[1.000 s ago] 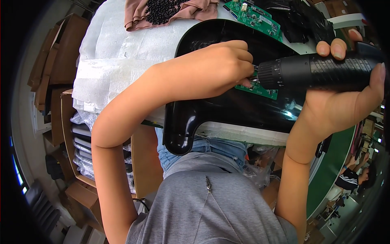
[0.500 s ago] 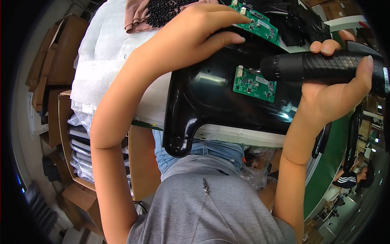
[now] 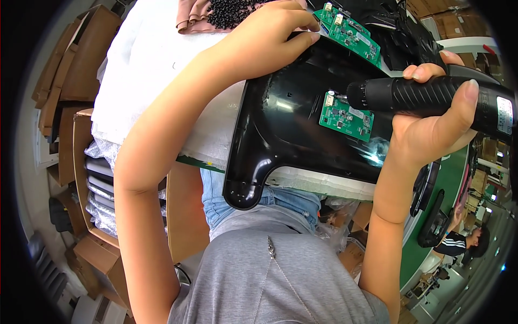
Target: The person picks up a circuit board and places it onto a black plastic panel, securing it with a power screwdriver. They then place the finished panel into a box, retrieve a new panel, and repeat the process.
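A large glossy black plastic panel [image 3: 280, 135] lies in front of me with a green circuit board [image 3: 345, 121] on it. My right hand [image 3: 431, 129] is wrapped round a black electric screwdriver [image 3: 426, 97], held nearly level. Its bit reaches the board's far edge, beside a small white connector; whether it sits in a screw is too small to tell. My left hand [image 3: 270, 40] bends over the panel's far left edge. Its thumb and fingertips come close together beside several other green circuit boards [image 3: 353, 40]; whatever they pinch, if anything, is hidden.
A pile of small black parts [image 3: 232, 13] rests on a pinkish-brown cloth [image 3: 189, 19] at the back. Black plastic bags [image 3: 402, 35] bunch at the far right. White foam sheet [image 3: 143, 65] covers the table's left. An open carton [image 3: 81, 178] stands lower left; another person [image 3: 458, 243] is off right.
My left hand's thumb and fingers have drawn closer together by the far boards. The view has shifted slightly, and the screwdriver stays at the same end of the board on the panel.
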`<state>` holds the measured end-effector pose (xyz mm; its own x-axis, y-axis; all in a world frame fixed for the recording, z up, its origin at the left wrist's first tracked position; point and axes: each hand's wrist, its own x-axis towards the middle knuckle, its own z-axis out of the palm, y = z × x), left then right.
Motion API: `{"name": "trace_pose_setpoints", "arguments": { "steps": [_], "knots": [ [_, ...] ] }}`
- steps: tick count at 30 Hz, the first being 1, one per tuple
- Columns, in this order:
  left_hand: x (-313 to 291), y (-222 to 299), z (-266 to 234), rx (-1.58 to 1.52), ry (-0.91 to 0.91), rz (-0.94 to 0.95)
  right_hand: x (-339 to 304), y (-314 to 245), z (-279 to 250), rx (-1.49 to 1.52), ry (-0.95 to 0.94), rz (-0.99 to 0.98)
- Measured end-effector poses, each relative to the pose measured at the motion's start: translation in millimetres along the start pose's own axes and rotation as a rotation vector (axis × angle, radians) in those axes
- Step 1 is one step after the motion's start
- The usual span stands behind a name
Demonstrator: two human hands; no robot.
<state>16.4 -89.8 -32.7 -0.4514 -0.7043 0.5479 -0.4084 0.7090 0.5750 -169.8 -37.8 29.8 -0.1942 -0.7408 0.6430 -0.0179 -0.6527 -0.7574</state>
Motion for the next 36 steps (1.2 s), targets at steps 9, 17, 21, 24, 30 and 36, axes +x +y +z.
{"name": "trace_pose_setpoints", "arguments": {
  "steps": [9, 17, 21, 24, 30, 36],
  "knots": [
    [-2, -6, 11, 0.0, 0.027, -0.005, -5, 4, 10, -0.127, -0.051, -0.146],
    [-3, -14, 12, -0.022, 0.033, -0.067, 3, 18, 24, 0.122, -0.033, -0.123],
    [7, -7, 5, -0.022, 0.064, -0.021, 9, 9, 21, 0.122, 0.068, -0.047],
    [-3, 3, -12, 0.037, 0.049, -0.165, -2, 5, 27, 0.071, -0.048, 0.065],
    [-38, 40, -30, 0.126, -0.119, -0.488, -4, 19, 14, 0.052, -0.158, 0.087],
    [-64, 39, -19, -0.262, -0.21, -0.674, 3, 5, 5, 0.113, -0.241, 0.064]
  ]
}}
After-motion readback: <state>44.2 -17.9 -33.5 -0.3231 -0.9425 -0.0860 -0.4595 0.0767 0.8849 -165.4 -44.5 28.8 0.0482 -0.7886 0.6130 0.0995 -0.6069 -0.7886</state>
